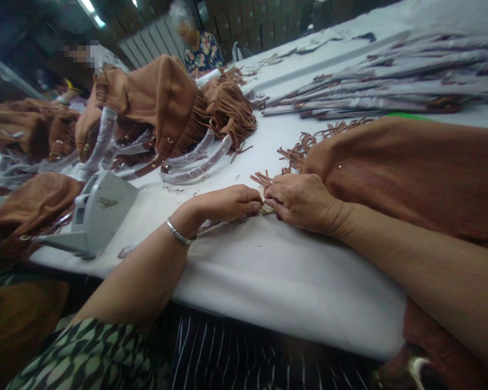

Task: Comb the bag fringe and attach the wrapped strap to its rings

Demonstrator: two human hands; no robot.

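In the middle of the head view, my left hand [230, 204] and my right hand [303, 201] meet, both closed in a pinch. A gold-coloured metal ring [267, 209] shows between them, at my right fingertips. Brown strap material is pinched in my left fingers; part of what looks like a plastic-wrapped bag handle lies below that hand. A brown suede-like bag [406, 168] lies on its side by my right forearm, with fringe [295, 154] along its far edge. My fingers hide how strap and ring join.
The white table [268, 276] bears a grey tape dispenser [101, 216] at left. Several fringed brown bags [158, 103] stand behind it. Plastic-wrapped straps [374, 86] are piled at the back right. Other people are across the table, one in a floral top [203, 51].
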